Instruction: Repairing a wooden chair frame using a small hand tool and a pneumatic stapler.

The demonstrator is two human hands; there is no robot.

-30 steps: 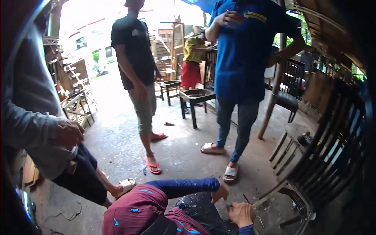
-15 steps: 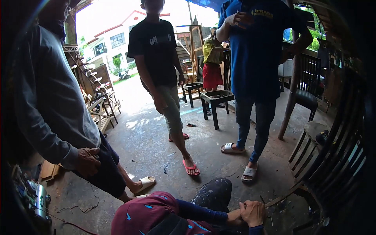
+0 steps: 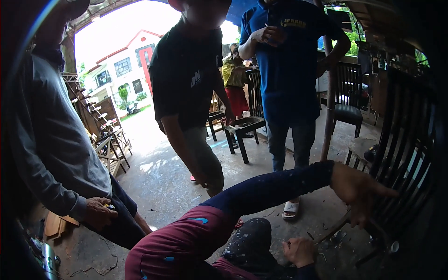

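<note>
Left hand reaches out released, fingers spread, just beside the dark slatted chair. Right hand rests low near a wooden stick, its grip seemingly loose. 3 people stand nearby.

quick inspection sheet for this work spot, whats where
surface: concrete floor, small scraps near the lower hand
job's things: dark slatted chair at right; thin wooden strip lying on the floor by it
clutter: wood offcuts at lower left
hands: left hand open, fingers spread, reaching across close to the chair; right hand curled low over the floor, grip unclear
cables: a thin cord on the floor, lower left
surroundings: three people standing close; a dark stool behind them; stacked wooden frames at left
</note>
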